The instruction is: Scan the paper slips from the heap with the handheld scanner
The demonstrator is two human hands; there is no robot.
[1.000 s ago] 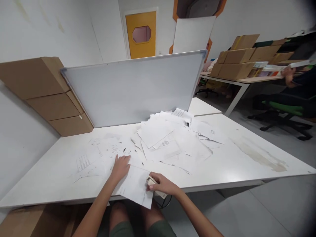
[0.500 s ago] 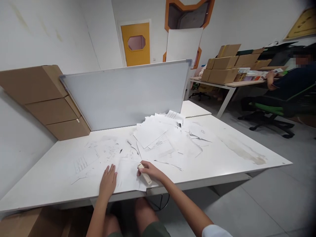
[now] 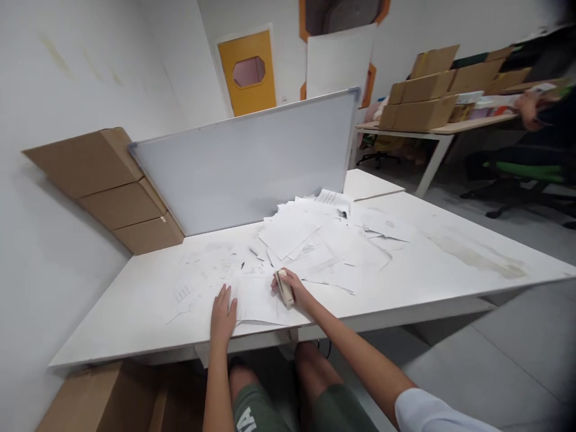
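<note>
A white sheet of paper (image 3: 256,300) lies near the table's front edge, with faint print on it. My left hand (image 3: 224,315) rests flat on the sheet's left edge, fingers stretched out. At the right side of the same sheet, my right hand (image 3: 294,289) grips a cream-coloured stapler (image 3: 284,291), which is tilted with its near end towards me. Whether the paper sits between the stapler's jaws cannot be made out. Just beyond the hands is a loose pile of white papers (image 3: 288,234), some bearing print and an oval stamp.
A whiteboard (image 3: 252,162) leans behind the pile, beside stacked cardboard boxes (image 3: 148,234) on the left. The white table (image 3: 117,318) has a brownish stain at right. Farther right, a person sits on a green chair (image 3: 526,171) at another table with boxes (image 3: 418,114).
The view has swung, so the scene sits farther right and higher. My right hand still holds the stapler at the sheet's right side; my left hand stays flat on the left edge.
</note>
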